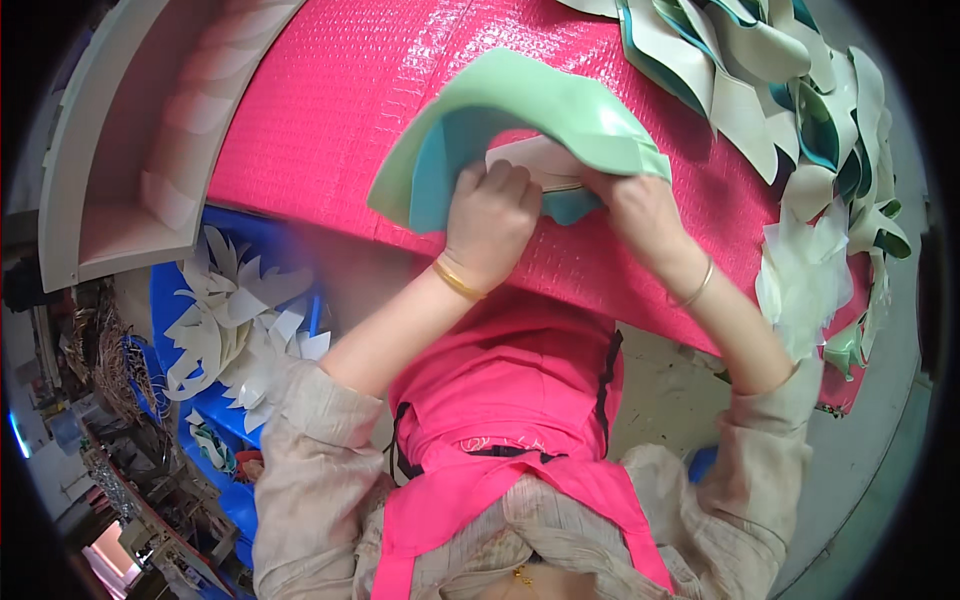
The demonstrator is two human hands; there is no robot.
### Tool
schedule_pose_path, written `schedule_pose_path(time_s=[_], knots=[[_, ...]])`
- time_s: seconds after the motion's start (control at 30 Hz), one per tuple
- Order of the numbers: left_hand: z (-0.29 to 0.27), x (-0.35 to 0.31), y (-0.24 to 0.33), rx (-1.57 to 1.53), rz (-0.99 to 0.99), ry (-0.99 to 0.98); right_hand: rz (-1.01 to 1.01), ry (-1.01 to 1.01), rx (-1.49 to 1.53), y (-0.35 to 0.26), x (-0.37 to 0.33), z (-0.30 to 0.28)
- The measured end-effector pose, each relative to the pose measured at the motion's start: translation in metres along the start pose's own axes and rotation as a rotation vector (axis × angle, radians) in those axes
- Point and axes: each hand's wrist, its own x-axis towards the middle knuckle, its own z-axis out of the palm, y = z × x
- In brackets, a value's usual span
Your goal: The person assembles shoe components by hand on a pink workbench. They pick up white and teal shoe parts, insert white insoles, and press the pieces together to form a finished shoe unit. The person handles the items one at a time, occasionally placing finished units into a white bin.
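Observation:
A curved, flexible sheet piece [560,108], light green on one face and teal on the other, arches above the pink table cover. My left hand [490,220] is closed in a fist at its near edge, beside the teal face. Closed fingers of my right hand [642,218] grip the sheet piece at its right end. Between the two hands shows a whitish inner part [538,160] with a thin dark line along its lower edge; whether it is a separate piece I cannot tell. My fingertips are mostly hidden.
Shiny pink covering [320,130] spreads over the table. Several cream and teal sheet pieces [745,110] heap at the far right, with translucent film [805,270] nearer. A pale open-fronted box [120,170] stands left. Below it, white offcuts [235,310] fill a blue bin [165,300].

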Motion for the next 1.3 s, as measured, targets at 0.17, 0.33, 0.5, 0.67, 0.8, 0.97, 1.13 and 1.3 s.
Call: schedule_pose_path(time_s=[0.17,0.33,0.5,0.67,0.8,0.97,1.13,1.3], knots=[[0.001,0.008,0.001,-0.168,-0.311,0.018,-0.06,-0.186,0.057,0.016,0.041,-0.011],[0.001,0.019,-0.007,-0.253,-0.455,-0.134,0.045,-0.547,0.105,0.019,0.075,-0.031],[0.008,0.024,-0.008,-0.279,-0.525,-0.209,0.032,-0.658,0.055,0.023,0.092,-0.024],[0.002,0.033,-0.013,-0.21,-0.522,-0.334,0.047,-0.699,0.01,0.021,0.099,-0.021],[-0.002,0.046,-0.018,-0.194,-0.503,-0.48,0.052,-0.675,-0.017,0.02,0.097,-0.022],[-0.003,0.053,-0.017,-0.103,-0.453,-0.52,0.045,-0.658,-0.073,0.012,0.097,-0.023],[-0.003,0.043,-0.007,-0.026,-0.343,-0.393,0.0,-0.639,-0.151,0.004,0.095,-0.022],[-0.012,0.008,0.007,0.156,0.059,0.063,-0.012,-0.552,-0.195,-0.001,0.089,-0.019]])
